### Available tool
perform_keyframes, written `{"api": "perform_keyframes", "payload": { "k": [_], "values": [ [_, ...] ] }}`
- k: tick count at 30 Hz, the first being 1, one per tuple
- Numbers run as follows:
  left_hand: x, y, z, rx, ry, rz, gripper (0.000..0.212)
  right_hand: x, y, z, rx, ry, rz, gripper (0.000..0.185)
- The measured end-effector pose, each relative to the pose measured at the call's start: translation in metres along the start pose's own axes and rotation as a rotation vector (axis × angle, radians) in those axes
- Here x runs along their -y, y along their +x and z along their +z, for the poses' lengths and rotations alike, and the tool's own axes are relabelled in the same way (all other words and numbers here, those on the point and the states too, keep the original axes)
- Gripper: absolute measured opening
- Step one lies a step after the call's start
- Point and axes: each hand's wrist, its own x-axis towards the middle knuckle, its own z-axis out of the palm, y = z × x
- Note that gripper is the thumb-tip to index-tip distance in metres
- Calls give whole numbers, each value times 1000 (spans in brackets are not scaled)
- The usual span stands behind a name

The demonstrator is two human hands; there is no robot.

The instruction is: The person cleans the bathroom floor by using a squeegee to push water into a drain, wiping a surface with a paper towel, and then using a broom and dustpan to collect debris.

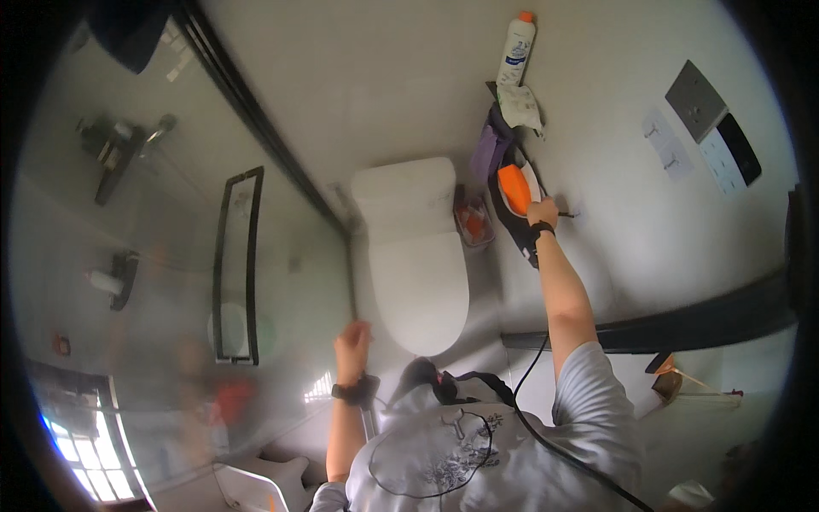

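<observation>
My right hand (542,211) reaches to the wall shelf right of the toilet, at the lower edge of an orange item (514,189) in a white holder; whether its fingers grip it cannot be told. My left hand (352,342) is raised near the glass partition, fingers curled, with nothing seen in it. Between the hands stands a white toilet (419,288) with its lid down. On the dark shelf (512,227) also lie a purple package (489,148) and a white soft pack (519,107). A white bottle with an orange cap (517,51) stands beyond them.
A small waste bin (475,223) stands right of the toilet. The glass shower partition with a black handle (254,269) bounds the left side. A white stool (256,483) is at lower left, a broom and dustpan (667,384) at right. A black cable (531,422) crosses my shirt.
</observation>
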Motion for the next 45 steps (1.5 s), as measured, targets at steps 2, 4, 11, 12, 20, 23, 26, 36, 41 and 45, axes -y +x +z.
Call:
{"api": "perform_keyframes", "payload": {
  "k": [2,4,11,12,20,23,26,36,41,45],
  "values": [
    [2,16,6,81,-53,-28,15,-1,12,-2,78,-61,38,27],
    [-2,30,10,71,9,-12,15,-3,20,5,152,-158,70,28],
    [-34,58,55,152,11,-56,15,-13,42,38,225,-400,-186,22],
    [-35,58,64,145,-42,3,15,-10,44,43,149,-396,-284,18],
    [-27,32,71,134,-37,-73,13,11,23,38,65,-212,-209,14],
    [-25,32,72,59,-113,-117,13,18,21,24,2,-87,-172,14],
    [-25,38,77,5,-134,-127,14,25,23,14,-104,-82,-228,14],
    [-37,35,71,-5,-54,-104,15,51,7,-25,-468,133,-380,10],
    [-54,49,49,-6,-80,-38,15,84,-31,-48,-305,112,-558,9],
    [-75,51,60,128,-38,-42,15,75,-82,-64,426,501,-451,9]
  ]
}}
